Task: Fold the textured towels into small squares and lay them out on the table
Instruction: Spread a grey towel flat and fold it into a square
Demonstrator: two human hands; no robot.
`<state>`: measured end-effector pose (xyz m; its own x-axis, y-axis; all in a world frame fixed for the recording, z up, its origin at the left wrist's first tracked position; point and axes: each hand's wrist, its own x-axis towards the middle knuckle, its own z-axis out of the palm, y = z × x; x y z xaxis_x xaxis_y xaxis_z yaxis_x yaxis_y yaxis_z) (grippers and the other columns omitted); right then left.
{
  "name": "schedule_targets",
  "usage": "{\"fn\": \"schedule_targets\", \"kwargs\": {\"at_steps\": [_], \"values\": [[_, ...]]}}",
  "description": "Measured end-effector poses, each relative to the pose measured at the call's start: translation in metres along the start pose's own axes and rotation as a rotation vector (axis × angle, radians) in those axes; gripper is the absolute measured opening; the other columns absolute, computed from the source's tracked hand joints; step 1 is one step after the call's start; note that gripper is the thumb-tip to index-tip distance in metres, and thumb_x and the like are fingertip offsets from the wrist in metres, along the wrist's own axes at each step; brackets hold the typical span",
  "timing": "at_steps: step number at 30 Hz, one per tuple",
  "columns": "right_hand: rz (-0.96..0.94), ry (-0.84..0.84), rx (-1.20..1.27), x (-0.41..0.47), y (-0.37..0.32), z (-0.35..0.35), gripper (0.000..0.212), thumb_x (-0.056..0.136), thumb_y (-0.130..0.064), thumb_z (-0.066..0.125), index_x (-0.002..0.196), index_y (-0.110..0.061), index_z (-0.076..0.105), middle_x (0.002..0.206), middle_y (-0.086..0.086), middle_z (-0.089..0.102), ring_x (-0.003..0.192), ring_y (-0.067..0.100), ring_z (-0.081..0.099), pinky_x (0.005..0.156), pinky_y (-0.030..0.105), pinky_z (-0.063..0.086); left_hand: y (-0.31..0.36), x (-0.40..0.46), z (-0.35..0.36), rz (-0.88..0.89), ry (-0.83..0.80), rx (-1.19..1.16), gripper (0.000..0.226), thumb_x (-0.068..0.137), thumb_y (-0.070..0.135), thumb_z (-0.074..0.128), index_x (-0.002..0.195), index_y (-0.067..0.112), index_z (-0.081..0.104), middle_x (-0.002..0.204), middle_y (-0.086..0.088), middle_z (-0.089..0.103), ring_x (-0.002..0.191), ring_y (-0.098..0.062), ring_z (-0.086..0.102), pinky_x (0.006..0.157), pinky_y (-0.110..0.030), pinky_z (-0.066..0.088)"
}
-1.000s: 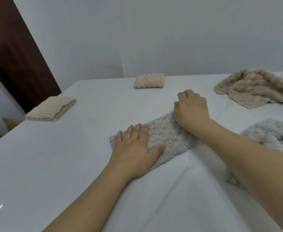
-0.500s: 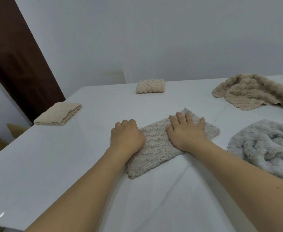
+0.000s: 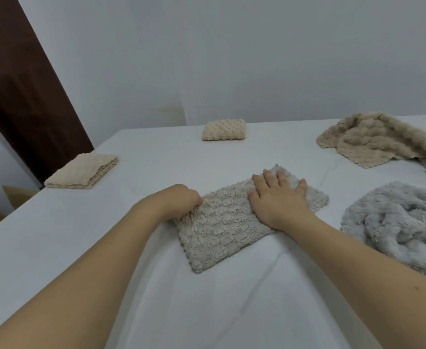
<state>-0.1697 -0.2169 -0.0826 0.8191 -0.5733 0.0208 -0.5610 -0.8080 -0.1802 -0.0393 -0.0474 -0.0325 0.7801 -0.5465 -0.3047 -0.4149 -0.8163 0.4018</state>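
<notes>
A light grey-beige textured towel (image 3: 222, 227) lies folded into a rectangle in the middle of the white table (image 3: 106, 248). My left hand (image 3: 181, 200) is curled at the towel's left edge, fingers tucked against or under it. My right hand (image 3: 280, 200) lies flat on the towel's far right part, fingers spread, pressing it down. Two folded beige towels rest further off: one (image 3: 83, 171) at the left table edge, one (image 3: 224, 130) at the far middle.
An unfolded beige towel (image 3: 383, 139) lies crumpled at the far right. A fluffy grey towel (image 3: 403, 222) is bunched at the right, close to my right forearm. A dark brown door stands at the left beyond the table edge. A white wall runs behind.
The towel now lies longer and flatter. My left hand went from flat on the towel to curled at its left edge; my right hand opened flat and slid over the right part.
</notes>
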Motion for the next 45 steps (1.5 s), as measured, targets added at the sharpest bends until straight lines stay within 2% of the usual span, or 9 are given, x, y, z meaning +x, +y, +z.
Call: {"fn": "schedule_targets", "kwargs": {"at_steps": [5,8,11,15,24,29,33,40,45], "values": [[-0.006,0.009,0.014,-0.001,0.000,0.000,0.058,0.097,-0.046,0.012,0.153,-0.029,0.011,0.162,-0.003,0.001,0.149,0.024,-0.004,0.111,0.065,-0.008,-0.002,-0.002,0.003,0.026,0.073,0.201,0.018,0.099,0.024,0.043,0.088,0.011,0.051,0.088,-0.005,0.056,0.089,-0.027,0.053,0.068,-0.030,0.043],[-0.003,0.008,0.013,-0.001,0.000,0.000,0.058,0.098,-0.046,0.012,0.153,-0.029,0.010,0.162,-0.003,0.001,0.149,0.024,-0.005,0.112,0.064,-0.008,0.003,-0.017,0.026,0.193,0.458,0.568,0.023,0.089,0.019,0.043,0.110,0.011,0.046,0.113,-0.011,0.052,0.100,-0.029,0.049,0.080,-0.039,0.036],[-0.002,0.002,0.014,0.000,0.001,0.000,0.058,0.098,-0.046,0.011,0.153,-0.029,0.009,0.162,-0.003,0.000,0.149,0.024,-0.005,0.112,0.063,-0.009,0.013,-0.030,0.057,0.497,0.672,0.414,0.040,0.087,0.025,0.034,0.116,0.007,0.054,0.115,-0.011,0.054,0.103,-0.032,0.052,0.081,-0.041,0.037],[-0.034,-0.020,0.023,0.002,0.005,0.000,0.058,0.099,-0.048,0.010,0.154,-0.029,0.007,0.162,-0.004,-0.001,0.149,0.023,-0.006,0.112,0.062,-0.009,0.001,-0.038,0.075,0.447,0.217,0.266,0.069,0.098,0.063,0.018,0.157,0.028,0.017,0.164,0.008,0.013,0.150,-0.011,0.006,0.123,-0.040,0.004],[-0.074,0.011,-0.001,0.017,0.033,-0.003,0.056,0.100,-0.049,0.012,0.153,-0.031,0.010,0.162,-0.005,0.003,0.149,0.018,0.001,0.117,0.054,0.003,-0.025,-0.060,0.046,0.367,-0.104,0.349,0.112,0.066,0.090,0.032,0.153,0.040,-0.017,0.160,0.014,-0.026,0.145,-0.009,-0.030,0.119,-0.039,-0.019],[-0.067,0.005,-0.002,0.017,0.032,-0.004,0.057,0.099,-0.049,0.012,0.153,-0.031,0.009,0.162,-0.004,0.003,0.149,0.019,0.001,0.118,0.053,0.003,0.000,-0.058,0.038,0.367,-0.048,0.562,0.090,0.087,0.056,0.042,0.157,0.027,-0.006,0.165,0.001,-0.012,0.152,-0.021,-0.010,0.122,-0.047,-0.004],[-0.066,-0.012,-0.019,0.019,0.033,-0.003,0.057,0.099,-0.049,0.011,0.153,-0.031,0.008,0.162,-0.004,0.002,0.149,0.019,0.000,0.118,0.052,0.003,0.002,-0.062,0.032,0.569,0.125,0.607,0.069,0.084,0.026,0.054,0.148,0.026,0.027,0.149,0.002,0.040,0.135,-0.022,0.042,0.107,-0.039,0.040],[-0.034,0.070,0.066,0.013,0.030,-0.006,0.055,0.099,-0.045,0.022,0.149,-0.026,0.027,0.161,0.003,0.015,0.147,0.022,0.015,0.117,0.051,0.009,-0.042,-0.069,0.020,0.591,0.240,0.223,0.038,0.081,0.034,0.048,0.116,0.031,0.062,0.111,0.009,0.070,0.100,-0.018,0.063,0.083,-0.036,0.050],[0.128,0.555,0.093,-0.007,0.033,-0.008,0.028,0.086,-0.024,0.042,0.088,-0.007,0.063,0.091,0.012,0.060,0.081,0.033,0.051,0.071,0.038,0.041,-0.048,-0.077,0.003,0.626,0.232,0.343,0.017,0.083,0.043,0.059,0.091,0.029,0.064,0.081,0.011,0.067,0.076,-0.009,0.061,0.070,-0.035,0.051]]}}
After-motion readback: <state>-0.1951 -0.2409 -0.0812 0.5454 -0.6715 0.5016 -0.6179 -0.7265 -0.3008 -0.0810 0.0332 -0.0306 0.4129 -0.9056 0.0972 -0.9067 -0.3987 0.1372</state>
